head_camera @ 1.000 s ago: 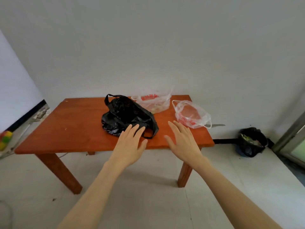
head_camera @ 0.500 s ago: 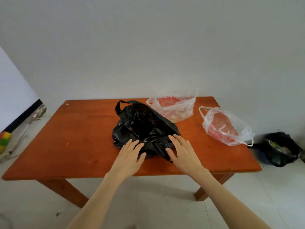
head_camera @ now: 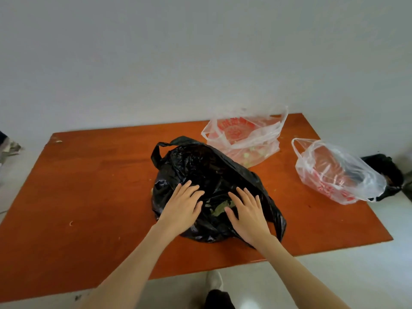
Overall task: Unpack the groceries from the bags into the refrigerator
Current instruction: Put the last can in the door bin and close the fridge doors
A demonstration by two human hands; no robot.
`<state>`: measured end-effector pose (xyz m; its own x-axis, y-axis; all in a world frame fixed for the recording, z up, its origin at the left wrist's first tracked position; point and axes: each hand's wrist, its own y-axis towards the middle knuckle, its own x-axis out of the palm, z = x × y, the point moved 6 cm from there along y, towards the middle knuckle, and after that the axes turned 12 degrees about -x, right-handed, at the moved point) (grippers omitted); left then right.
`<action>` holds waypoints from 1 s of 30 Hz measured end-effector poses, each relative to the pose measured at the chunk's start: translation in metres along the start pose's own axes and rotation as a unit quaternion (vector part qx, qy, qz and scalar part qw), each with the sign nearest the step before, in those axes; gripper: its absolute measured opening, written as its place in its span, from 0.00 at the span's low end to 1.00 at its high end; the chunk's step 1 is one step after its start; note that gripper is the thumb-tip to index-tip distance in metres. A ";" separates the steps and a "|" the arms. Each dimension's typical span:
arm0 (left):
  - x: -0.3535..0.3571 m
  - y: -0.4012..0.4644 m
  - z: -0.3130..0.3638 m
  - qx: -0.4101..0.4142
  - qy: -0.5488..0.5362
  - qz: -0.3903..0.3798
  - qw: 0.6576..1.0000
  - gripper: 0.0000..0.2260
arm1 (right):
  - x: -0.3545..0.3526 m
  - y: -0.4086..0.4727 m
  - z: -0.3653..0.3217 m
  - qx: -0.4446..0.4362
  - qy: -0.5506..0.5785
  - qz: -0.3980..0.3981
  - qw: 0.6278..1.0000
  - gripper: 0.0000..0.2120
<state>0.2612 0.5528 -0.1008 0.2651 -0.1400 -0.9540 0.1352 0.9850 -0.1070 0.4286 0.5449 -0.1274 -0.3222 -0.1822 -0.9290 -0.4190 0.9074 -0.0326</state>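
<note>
Both hands on the black bag, opening step just starting.

Left hand (head_camera: 181, 205) and right hand (head_camera: 247, 211) lie flat, fingers spread, on the black plastic bag (head_camera: 209, 175) at centre frame on the wooden table (head_camera: 93, 186); leafy greens (head_camera: 219, 207) peek between them. Next, likely: part the mouth, lift the greens out. No refrigerator in view.

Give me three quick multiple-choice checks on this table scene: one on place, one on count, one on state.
1. Where do both hands lie?
A. on the crumpled black plastic bag
B. on the bare table
C. on a clear bag

2. How many plastic bags sit on the orange-brown wooden table?
A. two
B. three
C. four

3. The black bag's mouth is
A. knotted shut
B. parted, showing green
C. hidden

Key: 1 A, the left hand and right hand rest on the crumpled black plastic bag. 2 B, black plus two clear red-printed bags on the orange-brown wooden table. 3 B, leafy greens show between the hands.
</note>
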 end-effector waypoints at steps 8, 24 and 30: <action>0.009 0.049 -0.058 -0.085 0.092 -0.053 0.991 0.21 | 0.009 0.099 0.000 -0.076 -0.053 -0.005 0.996 0.30; 0.047 0.064 -0.119 -0.160 0.055 -0.247 0.954 0.54 | 0.058 0.155 -0.012 -0.056 0.024 -0.107 0.992 0.23; 0.053 0.058 -0.113 -0.129 -0.044 -0.221 0.966 0.54 | 0.058 0.135 -0.042 0.035 0.072 0.009 0.997 0.14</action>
<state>0.1747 0.6136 -0.1890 0.3174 -0.5487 -0.7735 0.0149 0.8184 -0.5744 0.3180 0.6408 -0.1698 -0.4490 -0.2137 -0.8676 -0.3535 0.9342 -0.0472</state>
